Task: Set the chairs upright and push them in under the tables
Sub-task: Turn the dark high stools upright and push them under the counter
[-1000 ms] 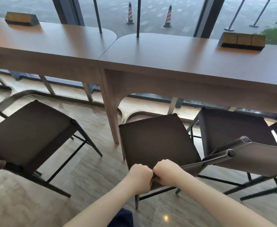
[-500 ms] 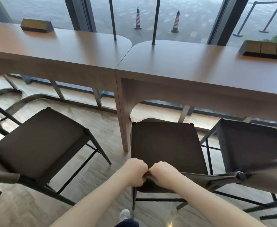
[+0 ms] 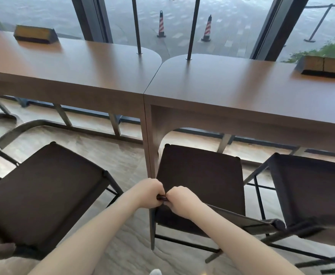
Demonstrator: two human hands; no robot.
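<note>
Brown tables (image 3: 232, 86) along glazed window wall (image 3: 232, 22)

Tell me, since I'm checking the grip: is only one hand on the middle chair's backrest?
No: both the left hand and right hand grip the middle chair's backrest side by side.

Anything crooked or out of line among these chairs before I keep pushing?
Yes: the left chair sits turned at an angle to the left table and well out from it. The middle chair, gripped by the left hand and right hand, sits square.
</note>
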